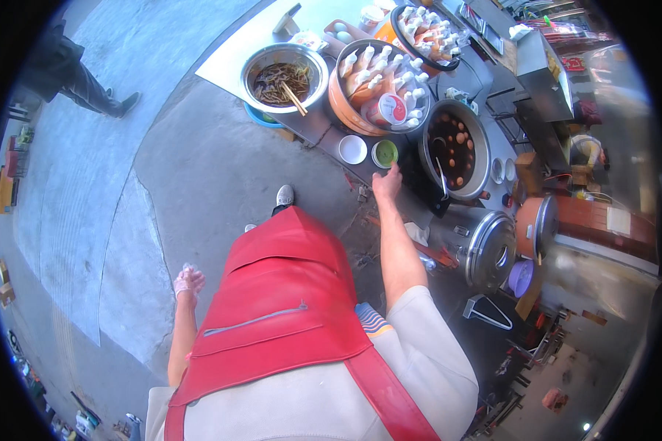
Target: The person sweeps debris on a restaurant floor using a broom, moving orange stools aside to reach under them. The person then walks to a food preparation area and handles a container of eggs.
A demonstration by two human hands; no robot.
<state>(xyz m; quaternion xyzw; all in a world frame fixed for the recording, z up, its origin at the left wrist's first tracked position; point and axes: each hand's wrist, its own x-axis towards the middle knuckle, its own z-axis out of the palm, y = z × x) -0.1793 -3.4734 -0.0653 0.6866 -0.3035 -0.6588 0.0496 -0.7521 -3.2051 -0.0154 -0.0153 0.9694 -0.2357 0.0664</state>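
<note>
My right hand (pixel 387 182), bare, reaches to the table's near edge. Its fingertips meet the near rim of a small white cup with green contents (pixel 385 152); whether they grip it is unclear. Beside that cup sits a white round cup or lid (pixel 353 149). To the right, a large metal pot (pixel 481 176) holds eggs in dark broth (pixel 447 146) with a ladle (pixel 441 175) in it. Low at my left side, my left hand (pixel 189 281) wears a clear plastic glove, away from the table. Its fingers look curled, and what they may hold cannot be made out.
A steel bowl (pixel 321 74) of dark shredded food carries wooden chopsticks (pixel 294 99). Two orange tubs (pixel 346 114) hold capped pouches. A tall lidded steel pot (pixel 453 242) stands right of my arm. At upper left, another person (pixel 74 71) is on the pavement.
</note>
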